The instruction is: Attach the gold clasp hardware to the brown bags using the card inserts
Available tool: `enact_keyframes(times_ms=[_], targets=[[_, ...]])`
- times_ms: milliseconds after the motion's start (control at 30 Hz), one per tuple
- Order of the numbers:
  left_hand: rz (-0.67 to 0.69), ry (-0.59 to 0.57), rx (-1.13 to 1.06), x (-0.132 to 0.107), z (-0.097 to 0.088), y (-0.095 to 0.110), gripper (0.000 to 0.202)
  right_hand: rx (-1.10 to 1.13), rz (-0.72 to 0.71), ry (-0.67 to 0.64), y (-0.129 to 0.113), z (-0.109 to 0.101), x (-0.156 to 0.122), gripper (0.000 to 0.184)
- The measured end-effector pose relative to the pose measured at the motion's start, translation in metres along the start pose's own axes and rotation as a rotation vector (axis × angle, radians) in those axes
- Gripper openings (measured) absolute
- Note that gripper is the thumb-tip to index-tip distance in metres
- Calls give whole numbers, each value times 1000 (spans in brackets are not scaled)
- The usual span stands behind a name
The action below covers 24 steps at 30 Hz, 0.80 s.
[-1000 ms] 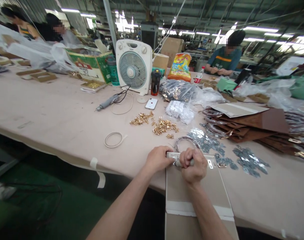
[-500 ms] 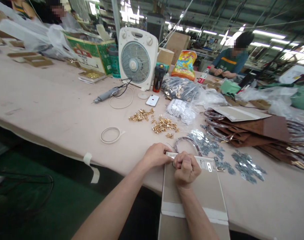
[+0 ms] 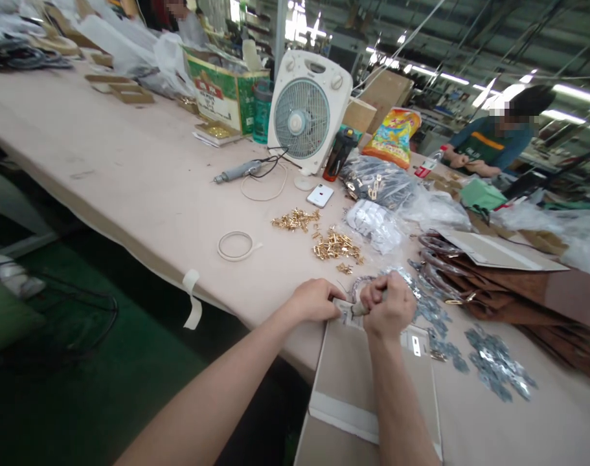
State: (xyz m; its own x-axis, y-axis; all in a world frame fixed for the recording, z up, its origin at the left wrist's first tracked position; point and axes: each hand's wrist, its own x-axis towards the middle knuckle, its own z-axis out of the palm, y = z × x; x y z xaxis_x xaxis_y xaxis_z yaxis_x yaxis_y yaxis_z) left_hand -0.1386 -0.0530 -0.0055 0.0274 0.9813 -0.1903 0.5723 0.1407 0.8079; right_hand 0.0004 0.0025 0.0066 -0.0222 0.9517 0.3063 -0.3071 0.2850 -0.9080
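Observation:
A grey-beige board panel (image 3: 348, 362) with a pale band across it lies at the table's front edge. My left hand (image 3: 317, 299) pinches its upper left corner between thumb and fingers. My right hand (image 3: 389, 303) is closed round a short hand tool (image 3: 359, 310), whose pale end points left at the panel's top edge near my left fingertips. Its exact kind is hidden by the fist. A small slotted metal plate (image 3: 416, 345) sits at the panel's upper right. Just beyond the panel, a plastic-wrapped handle (image 3: 357, 288) is partly covered by my right hand.
Gold pronged fittings (image 3: 336, 246) and silver metal plates (image 3: 499, 362) lie in heaps. Brown bag pieces (image 3: 528, 291) are stacked at right. Farther back stand a fan (image 3: 302, 120), a corded grey tool (image 3: 236, 171), a phone (image 3: 320, 195) and a tape roll (image 3: 235, 246). A co-worker (image 3: 493, 142) sits opposite.
My right fist has moved slightly right and up and turned, so the tool's pale end now shows. My left hand keeps the panel's corner. The view has swung left.

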Motion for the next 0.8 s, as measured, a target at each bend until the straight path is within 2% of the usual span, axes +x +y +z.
enact_keyframes(times_ms=[100, 200, 300, 400, 467, 567, 667, 733, 800], targets=[[1, -5, 9, 1, 1, -1, 45, -29, 75, -28, 11, 3, 2, 39], [4, 6, 19, 2, 3, -1, 44, -60, 77, -56, 17, 4, 0, 38], [-11, 5, 14, 3, 5, -2, 44, -174, 24, -134, 20, 2, -11, 41], [-2, -6, -4, 4, 6, -4, 39, -267, -104, -177, 21, -1, -25, 43], [6, -6, -16, 5, 6, -5, 40, -211, -156, -185, 15, -2, -30, 42], [-11, -6, -20, 4, 7, -4, 46, -1, -146, -188, -3, -2, -25, 37], [-14, -1, -15, 3, 9, -3, 44, 165, -205, -175, -19, 0, -20, 32], [-15, 8, -16, 1, 8, -3, 41, 161, -204, -192, -18, 2, -22, 33], [-12, 18, -29, 1, 5, -1, 42, 82, -126, -217, -9, 3, -27, 37]])
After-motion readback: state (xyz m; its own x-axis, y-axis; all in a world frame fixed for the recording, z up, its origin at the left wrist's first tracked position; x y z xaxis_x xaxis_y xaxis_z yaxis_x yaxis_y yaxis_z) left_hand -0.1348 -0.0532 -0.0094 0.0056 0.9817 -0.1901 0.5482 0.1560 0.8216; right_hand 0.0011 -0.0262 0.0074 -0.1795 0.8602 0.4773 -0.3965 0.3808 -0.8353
